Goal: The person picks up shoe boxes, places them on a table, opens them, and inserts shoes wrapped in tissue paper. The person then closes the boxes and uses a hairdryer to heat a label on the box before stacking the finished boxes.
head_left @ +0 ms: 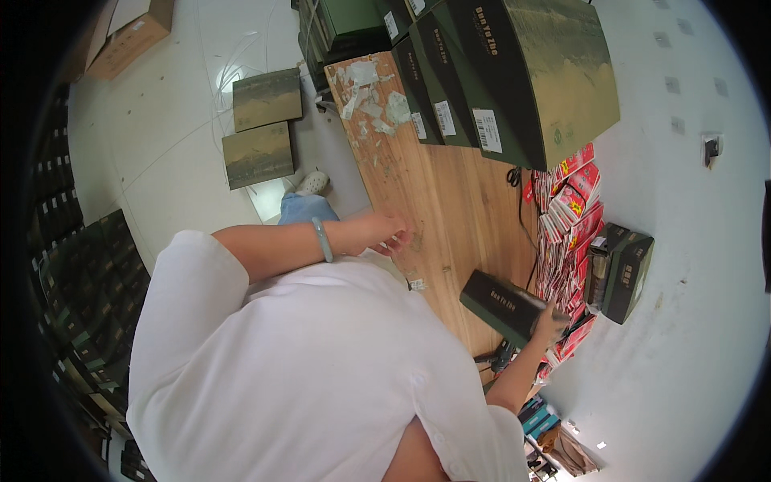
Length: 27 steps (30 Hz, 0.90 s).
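My right hand grips one end of a dark green shoebox-like carton with light lettering, over the right part of the wooden table. My left hand, below a pale bangle on the wrist, hovers by the table's near edge. Its fingers are loosely curled and a little apart, with nothing visible in them. A small white label lies near the edge, close to my body. Beyond the hands, large dark green boxes with tan landscape-patterned sides and white barcode stickers stand on the table.
Torn paper scraps litter the table's left end. Red-and-white packets are piled along the wall side, with scissors and a black cable nearby. Another green box rests against the packets. Two patterned boxes lie on the floor.
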### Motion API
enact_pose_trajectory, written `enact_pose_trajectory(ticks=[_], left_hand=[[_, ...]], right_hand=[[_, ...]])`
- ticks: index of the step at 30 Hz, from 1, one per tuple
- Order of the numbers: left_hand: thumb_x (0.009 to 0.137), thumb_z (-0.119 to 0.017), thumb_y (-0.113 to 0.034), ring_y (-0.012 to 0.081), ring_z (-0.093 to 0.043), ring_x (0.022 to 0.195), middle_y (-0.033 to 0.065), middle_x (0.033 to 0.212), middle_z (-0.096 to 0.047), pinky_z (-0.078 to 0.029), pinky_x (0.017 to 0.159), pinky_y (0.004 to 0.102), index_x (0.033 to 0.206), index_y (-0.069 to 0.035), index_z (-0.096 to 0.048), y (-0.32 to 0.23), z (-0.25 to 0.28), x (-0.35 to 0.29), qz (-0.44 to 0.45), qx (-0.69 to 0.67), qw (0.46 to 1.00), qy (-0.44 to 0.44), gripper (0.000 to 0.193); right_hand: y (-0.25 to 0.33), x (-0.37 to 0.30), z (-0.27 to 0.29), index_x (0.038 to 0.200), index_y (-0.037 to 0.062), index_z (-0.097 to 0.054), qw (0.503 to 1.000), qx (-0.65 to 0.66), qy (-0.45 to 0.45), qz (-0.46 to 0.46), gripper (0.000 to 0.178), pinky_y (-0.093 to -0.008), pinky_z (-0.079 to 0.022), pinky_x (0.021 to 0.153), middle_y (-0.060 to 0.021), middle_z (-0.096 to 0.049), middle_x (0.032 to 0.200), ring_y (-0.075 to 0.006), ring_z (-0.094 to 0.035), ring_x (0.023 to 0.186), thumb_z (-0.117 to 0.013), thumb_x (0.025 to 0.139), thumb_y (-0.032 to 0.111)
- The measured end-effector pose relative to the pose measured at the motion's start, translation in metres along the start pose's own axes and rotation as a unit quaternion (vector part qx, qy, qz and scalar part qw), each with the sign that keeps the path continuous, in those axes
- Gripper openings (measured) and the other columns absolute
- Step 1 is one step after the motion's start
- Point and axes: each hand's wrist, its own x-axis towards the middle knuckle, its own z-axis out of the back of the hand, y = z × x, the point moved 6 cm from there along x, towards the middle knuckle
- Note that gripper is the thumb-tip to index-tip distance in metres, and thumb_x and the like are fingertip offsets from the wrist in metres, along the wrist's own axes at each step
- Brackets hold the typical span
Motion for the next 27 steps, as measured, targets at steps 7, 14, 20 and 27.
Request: enact_pose_trajectory(ticks=[7, 14, 20, 27], left_hand=[[0.092, -0.054, -0.033, 0.0166, -0.058, 0.090, 0.0036, 0.103, -0.056, -0.052, 0.076, 0.0333, 0.114, -0.012, -0.054, 0.049, -0.071, 0.033, 0.009, 0.020, 1.000, 0.008, 0.031], [0.092, -0.055, -0.035, 0.0182, -0.058, 0.094, 0.0044, 0.105, -0.056, -0.053, 0.080, 0.0358, 0.116, -0.012, -0.052, 0.136, -0.150, 0.082, 0.071, 0.042, 0.996, 0.030, 0.033], [0.091, -0.057, -0.050, 0.0267, -0.056, 0.112, 0.0168, 0.130, -0.051, -0.052, 0.088, 0.0413, 0.140, -0.008, -0.034, 0.205, -0.180, 0.106, 0.059, 0.061, 0.994, -0.063, 0.068], [0.076, -0.062, -0.073, 0.0353, -0.017, 0.145, 0.0204, 0.158, -0.011, -0.027, 0.109, 0.0571, 0.139, -0.011, 0.040, 0.206, -0.205, 0.051, -0.061, 0.095, 0.972, -0.206, 0.135]], right_hand=[[-0.213, -0.019, 0.146, 0.153, 0.0239, -0.017, 0.973, 0.142, 0.035, -0.178, 0.092, -0.0641, -0.039, 0.095, -0.0160, -0.033, 0.148, -0.0426, -0.036, 0.131, -0.066, 0.080, 0.050], [-0.319, -0.096, 0.166, 0.151, 0.0245, -0.021, 0.909, 0.327, -0.023, -0.257, 0.089, -0.0579, -0.049, 0.086, -0.0147, -0.042, 0.139, -0.0367, -0.050, 0.117, -0.068, 0.077, 0.017], [-0.319, -0.131, 0.117, 0.138, 0.0192, -0.044, 0.882, 0.418, 0.071, -0.206, 0.060, -0.0535, -0.045, 0.092, -0.0092, -0.053, 0.131, -0.0305, -0.052, 0.117, -0.063, 0.083, 0.033], [-0.299, -0.152, 0.024, 0.147, 0.0124, -0.031, 0.706, 0.460, 0.426, -0.330, 0.066, -0.0466, -0.039, 0.104, -0.0153, -0.044, 0.141, -0.0325, -0.045, 0.126, -0.059, 0.088, 0.022]])
